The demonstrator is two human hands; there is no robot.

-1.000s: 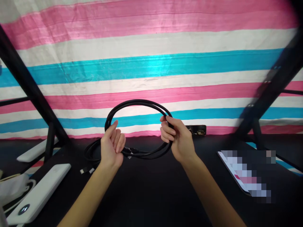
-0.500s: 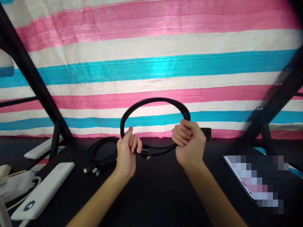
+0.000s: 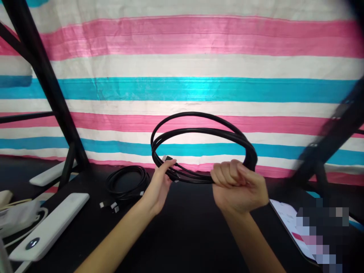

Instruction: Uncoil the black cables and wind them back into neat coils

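I hold a coiled black cable (image 3: pixel 199 123) up above a black table (image 3: pixel 184 235). My right hand (image 3: pixel 237 185) is closed in a fist round the right side of the coil. My left hand (image 3: pixel 160 184) pinches the coil's lower left, where the cable's plug end (image 3: pixel 168 158) shows beside my fingertips. The loops stand nearly upright between both hands, in front of a pink, white and blue striped cloth (image 3: pixel 182 76).
A second coiled black cable (image 3: pixel 126 182) lies on the table left of my left hand, its plugs (image 3: pixel 109 206) pointing toward me. White power banks (image 3: pixel 48 227) (image 3: pixel 49 173) lie at the left. A phone (image 3: pixel 298 231) lies at the right. Black frame bars (image 3: pixel 48 83) slant on both sides.
The coil has shifted right and tilted flatter, with its loops spread apart. My right hand has turned into a fist lower on the coil. My left hand now pinches near the plug.
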